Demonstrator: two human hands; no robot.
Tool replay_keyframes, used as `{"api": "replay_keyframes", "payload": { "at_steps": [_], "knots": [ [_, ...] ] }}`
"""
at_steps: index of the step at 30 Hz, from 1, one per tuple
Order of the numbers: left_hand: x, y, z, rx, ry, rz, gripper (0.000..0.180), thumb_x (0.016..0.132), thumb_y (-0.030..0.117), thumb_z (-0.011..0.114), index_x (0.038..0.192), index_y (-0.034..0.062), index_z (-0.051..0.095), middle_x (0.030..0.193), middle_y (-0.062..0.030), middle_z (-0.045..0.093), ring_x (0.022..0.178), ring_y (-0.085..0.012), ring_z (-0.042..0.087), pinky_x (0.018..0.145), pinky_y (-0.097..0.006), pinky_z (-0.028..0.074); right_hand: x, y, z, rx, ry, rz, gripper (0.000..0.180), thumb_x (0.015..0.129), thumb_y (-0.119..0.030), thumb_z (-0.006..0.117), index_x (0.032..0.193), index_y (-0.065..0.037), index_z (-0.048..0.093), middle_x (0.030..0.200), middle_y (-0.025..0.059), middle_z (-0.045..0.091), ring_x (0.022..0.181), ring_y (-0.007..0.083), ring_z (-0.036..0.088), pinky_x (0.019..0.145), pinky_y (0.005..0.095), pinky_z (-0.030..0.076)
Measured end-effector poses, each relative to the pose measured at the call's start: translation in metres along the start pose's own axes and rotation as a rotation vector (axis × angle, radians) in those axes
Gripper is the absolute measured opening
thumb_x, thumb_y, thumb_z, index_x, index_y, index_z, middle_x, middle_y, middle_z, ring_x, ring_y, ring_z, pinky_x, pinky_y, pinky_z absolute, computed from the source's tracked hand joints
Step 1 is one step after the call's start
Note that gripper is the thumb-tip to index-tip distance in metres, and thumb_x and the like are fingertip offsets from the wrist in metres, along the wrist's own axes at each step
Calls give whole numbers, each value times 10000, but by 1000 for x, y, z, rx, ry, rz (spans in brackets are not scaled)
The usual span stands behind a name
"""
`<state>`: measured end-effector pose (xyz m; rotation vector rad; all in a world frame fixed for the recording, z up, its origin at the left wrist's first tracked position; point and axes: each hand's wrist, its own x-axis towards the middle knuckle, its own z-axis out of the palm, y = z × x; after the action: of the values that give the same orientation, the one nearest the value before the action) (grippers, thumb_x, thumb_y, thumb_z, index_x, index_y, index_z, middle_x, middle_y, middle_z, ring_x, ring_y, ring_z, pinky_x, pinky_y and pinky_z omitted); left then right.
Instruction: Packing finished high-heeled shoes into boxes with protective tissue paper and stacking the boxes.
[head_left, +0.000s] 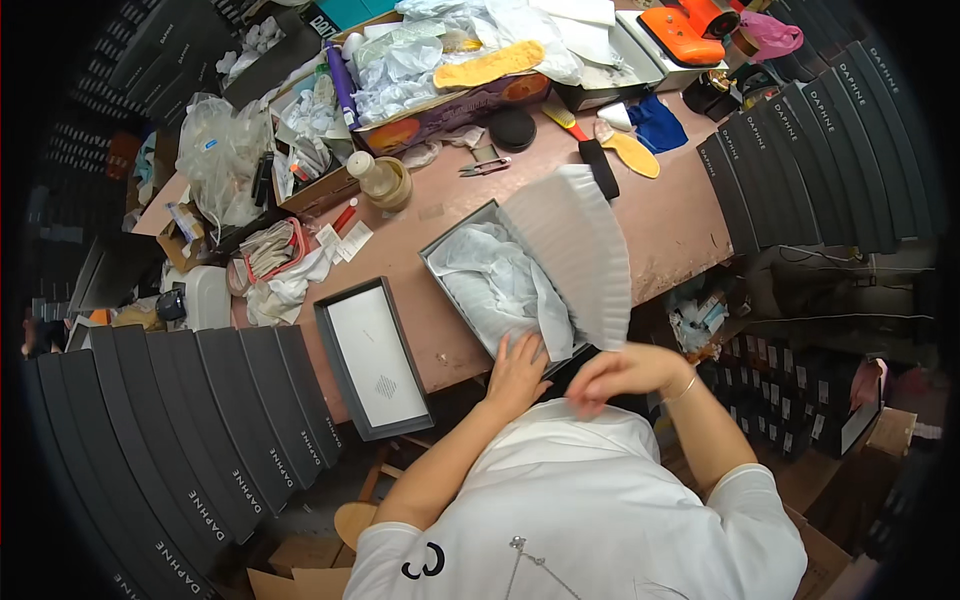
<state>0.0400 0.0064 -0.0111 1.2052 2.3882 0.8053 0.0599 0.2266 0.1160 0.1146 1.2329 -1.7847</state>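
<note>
Cluttered pink workbench [670, 230], ranks of dark shoebox lids stacked left [200, 420] and right. Item: open dark shoebox [440, 240] at bench's near edge, lined with white tissue paper [490, 280]. Left hand [517, 372], fingers spread flat, presses tissue at box's near corner. Right hand [615, 375], fingers curled, pinches lower edge of ribbed white foam sheet [580, 250] draped over box's right side. Separate lid [375, 357] lies left, inside up. Step judged: wrapping contents; folding sheet down calls for steady tissue.

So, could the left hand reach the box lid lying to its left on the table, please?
Probably yes: the left hand rests on the open box, and the lid lies close beside it, with only bare table between.
</note>
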Motion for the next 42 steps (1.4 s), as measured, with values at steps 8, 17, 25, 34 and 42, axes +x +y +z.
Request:
{"api": "replay_keyframes", "payload": {
  "at_steps": [8,17,25,34,42],
  "knots": [
    [-25,-13,-16,123,-44,-135,525,665,84,699,1165,19,552,1323,-202,429,1288,-373,366,1026,-503,326,223,-8,-70,-1135,719,-109,834,753,-94,629,1448,23,183,1042,286,598,919,411,599,812,455,484],
    [-22,-15,-42,-272,338,-452,446,739,242,750,1086,14,587,1128,-193,537,1091,-355,497,935,-449,385,107,-71,-72,-915,845,-652,836,741,-82,644,1461,-36,223,1124,312,573,962,409,594,841,412,469],
    [7,-34,-27,-155,261,-247,159,839,126,645,951,19,609,986,-173,610,969,-302,553,933,-401,380,121,10,-171,-1330,1254,-606,683,756,-28,645,1379,2,364,1129,248,546,1040,365,543,872,425,452],
    [-132,-14,-17,-1437,1134,-796,231,976,158,484,1166,29,459,1174,-74,512,1095,-176,487,990,-310,374,145,12,19,-957,390,-467,641,844,-254,655,1361,13,387,1192,269,563,1057,393,577,920,433,450],
    [-107,-75,-93,-996,875,-660,557,915,173,596,1388,-2,358,1296,-120,498,1172,-218,498,990,-333,386,232,40,77,-1149,396,-794,768,731,-160,712,1367,41,330,1242,256,496,1055,424,544,906,460,448]
  ]
}}
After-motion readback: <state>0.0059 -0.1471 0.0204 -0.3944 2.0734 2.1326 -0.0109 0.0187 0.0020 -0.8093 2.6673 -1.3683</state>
